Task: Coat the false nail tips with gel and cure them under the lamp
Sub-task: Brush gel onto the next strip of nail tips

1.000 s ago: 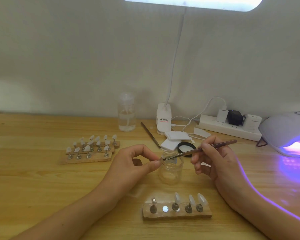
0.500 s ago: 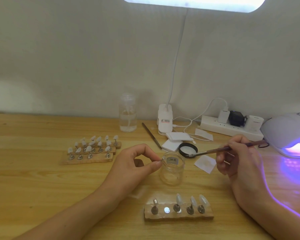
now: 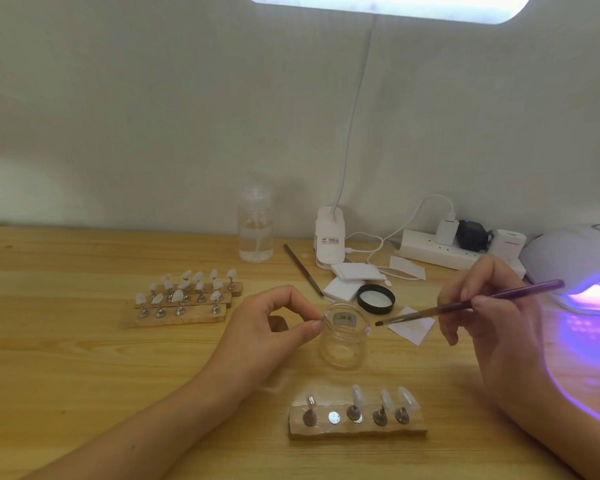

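Thumb and forefinger of my left hand (image 3: 274, 327) are pinching a small pale piece (image 3: 323, 318). I am taking it for a false nail tip, though it is too small to tell for sure. In the head view they are holding it right at the left rim of the open glass jar (image 3: 343, 341), while the other fingers are curling loosely toward the palm. My right hand (image 3: 492, 306) is gripping the brush (image 3: 465, 305) like a pen, fingers closing round the middle of the handle. The brush is lying nearly level, its long axis running from the bristles at lower left up to the handle end at upper right, which is pointing at the glowing curing lamp (image 3: 575, 258). The bristles are hovering just off the jar's right rim, so the jar mouth is sitting between them and the pinched piece, which is lying to their left, roughly along the brush's own line. I am judging that the coming stroke is calling for a short reach leftward across the jar. My left hand is sitting nearer the jar, my right nearer the lamp. On the near wooden stand (image 3: 357, 431), 3 clear tips (image 3: 359, 396) are standing on the right-hand posts, 1 post at the left is standing bare, and 1 spot is showing only a metal disc.
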A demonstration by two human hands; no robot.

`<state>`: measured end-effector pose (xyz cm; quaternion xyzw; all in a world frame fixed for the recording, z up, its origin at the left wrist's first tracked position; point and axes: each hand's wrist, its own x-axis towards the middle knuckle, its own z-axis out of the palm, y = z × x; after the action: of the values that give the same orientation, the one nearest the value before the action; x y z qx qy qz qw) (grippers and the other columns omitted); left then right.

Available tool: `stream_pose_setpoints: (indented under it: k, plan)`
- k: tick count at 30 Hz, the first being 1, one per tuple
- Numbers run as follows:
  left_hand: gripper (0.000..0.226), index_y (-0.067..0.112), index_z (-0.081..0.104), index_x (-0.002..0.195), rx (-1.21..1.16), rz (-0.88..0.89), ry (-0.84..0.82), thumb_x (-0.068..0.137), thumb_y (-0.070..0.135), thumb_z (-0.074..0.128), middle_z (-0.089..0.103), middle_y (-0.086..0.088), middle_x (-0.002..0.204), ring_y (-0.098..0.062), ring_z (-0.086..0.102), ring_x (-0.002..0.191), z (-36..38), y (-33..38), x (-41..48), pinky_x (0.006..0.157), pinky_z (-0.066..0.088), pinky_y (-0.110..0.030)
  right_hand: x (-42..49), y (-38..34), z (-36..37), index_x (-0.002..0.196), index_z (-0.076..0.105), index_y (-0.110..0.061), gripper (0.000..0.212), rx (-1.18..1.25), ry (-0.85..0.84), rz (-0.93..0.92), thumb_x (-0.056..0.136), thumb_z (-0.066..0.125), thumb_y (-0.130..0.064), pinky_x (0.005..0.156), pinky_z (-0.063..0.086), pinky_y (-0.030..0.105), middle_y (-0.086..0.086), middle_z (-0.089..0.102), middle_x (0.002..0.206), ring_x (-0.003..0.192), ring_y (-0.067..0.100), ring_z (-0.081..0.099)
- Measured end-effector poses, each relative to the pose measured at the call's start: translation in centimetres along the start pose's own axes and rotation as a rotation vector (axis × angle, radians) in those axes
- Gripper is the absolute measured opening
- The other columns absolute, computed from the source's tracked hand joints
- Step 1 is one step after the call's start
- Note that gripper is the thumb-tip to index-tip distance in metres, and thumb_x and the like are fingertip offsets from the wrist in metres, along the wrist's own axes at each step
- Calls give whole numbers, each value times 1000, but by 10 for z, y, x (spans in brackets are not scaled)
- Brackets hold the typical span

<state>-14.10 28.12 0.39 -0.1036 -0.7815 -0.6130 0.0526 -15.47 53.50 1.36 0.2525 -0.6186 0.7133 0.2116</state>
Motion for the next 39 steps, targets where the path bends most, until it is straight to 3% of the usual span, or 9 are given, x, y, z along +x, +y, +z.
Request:
stream_pose_setpoints:
  k: [4, 6, 9, 14, 21, 25, 30, 35, 39]
  plan:
    - [12, 29, 71, 77, 5, 24, -10, 81, 19, 78, 67, 15, 75, -4, 42, 54, 0, 1, -1, 52, 39, -11, 0, 7, 14, 72, 58, -22, 24, 98, 80, 246, 94, 52, -15, 44, 46, 24, 7, 61, 64, 53, 16, 56]
    - [14, 30, 72, 78, 8, 36, -15, 82, 18, 77, 68, 16, 78, -5, 42, 53, 0, 1, -1, 51, 38, -11, -2, 12, 22, 79, 56, -17, 15, 139, 70, 398, 91, 55, -26, 46, 48, 24, 8, 63, 64, 53, 15, 57]
    - [15, 30, 72, 78, 12, 48, -18, 82, 16, 77, 68, 18, 77, -6, 42, 52, 0, 1, 0, 50, 37, -10, -3, 14, 27, 81, 52, -13, 19, 168, 47, 492, 84, 58, -30, 47, 50, 23, 10, 63, 65, 53, 15, 58]
    - [16, 32, 72, 79, 16, 59, -17, 82, 17, 76, 71, 12, 88, -6, 42, 54, 0, 1, 1, 51, 38, -12, -2, 12, 28, 81, 52, -14, 19, 172, 25, 498, 85, 57, -31, 48, 50, 22, 10, 65, 68, 53, 14, 57]
    - [15, 31, 72, 79, 15, 76, -15, 82, 17, 76, 71, 14, 87, -5, 41, 52, 0, 0, 0, 51, 37, -11, -3, 11, 27, 80, 51, -13, 19, 147, 84, 460, 83, 57, -30, 47, 48, 23, 11, 64, 66, 53, 15, 57]
    - [16, 32, 72, 79, 17, 79, -17, 82, 17, 75, 71, 14, 87, -5, 40, 52, 0, 0, 0, 51, 36, -10, -3, 10, 29, 80, 53, -14, 20, 150, 18, 439, 83, 59, -33, 48, 49, 23, 11, 66, 70, 54, 15, 58]
    - [15, 30, 72, 79, 10, 87, -24, 83, 16, 76, 70, 15, 84, -4, 39, 50, 0, 0, 0, 50, 35, -10, -3, 13, 25, 81, 51, -13, 17, 136, 99, 451, 94, 52, -24, 46, 47, 23, 11, 65, 66, 53, 14, 56]
    - [15, 29, 72, 80, 10, 90, -25, 83, 15, 76, 71, 13, 87, -5, 38, 50, 0, -1, 0, 50, 36, -10, -4, 10, 30, 82, 51, -14, 19, 128, 19, 429, 87, 56, -31, 48, 48, 23, 12, 67, 71, 54, 15, 58]
    - [16, 31, 72, 79, 12, 95, -29, 83, 16, 76, 71, 13, 88, -4, 38, 51, 0, -1, 0, 51, 36, -9, -3, 12, 26, 83, 49, -12, 17, 132, 83, 443, 96, 50, -22, 47, 48, 22, 10, 66, 67, 53, 13, 56]
